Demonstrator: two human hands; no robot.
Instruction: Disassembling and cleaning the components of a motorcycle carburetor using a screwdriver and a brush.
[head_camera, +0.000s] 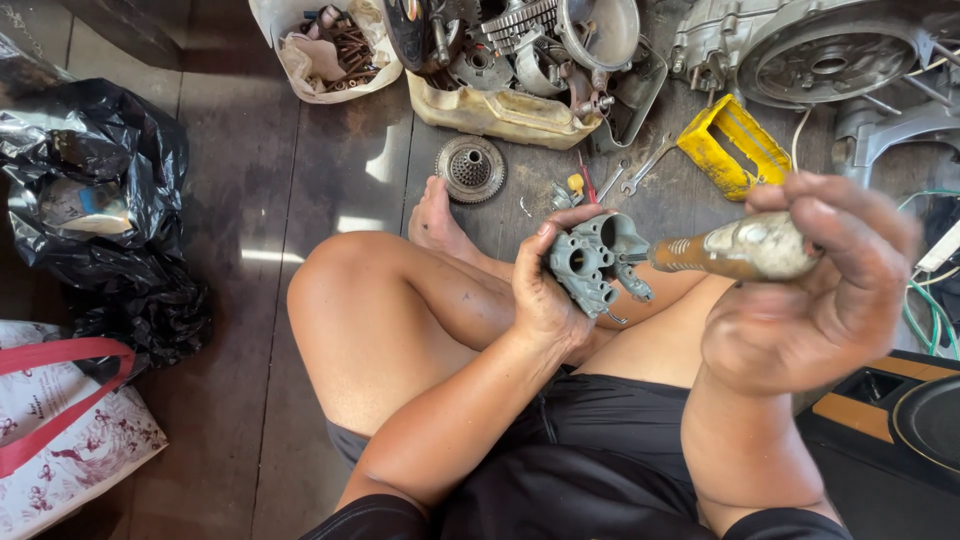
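Observation:
I sit cross-legged on a dark floor. My left hand (545, 290) grips a small grey metal carburettor body (592, 259) held above my lap. My right hand (815, 285) is closed around the worn, paint-flecked orange handle of a screwdriver (735, 250). Its shaft points left and its tip meets the carburettor body near the top. My bare foot (437, 218) rests on the floor just behind the part.
A cream tub of engine parts (505, 110), a bag of rusty bolts (335, 50), a round gear (470, 168), loose wrenches (645, 168), a yellow plastic piece (732, 148) and an engine casing (825, 55) lie ahead. A black plastic bag (100, 210) and a red-handled tote (60, 420) sit left.

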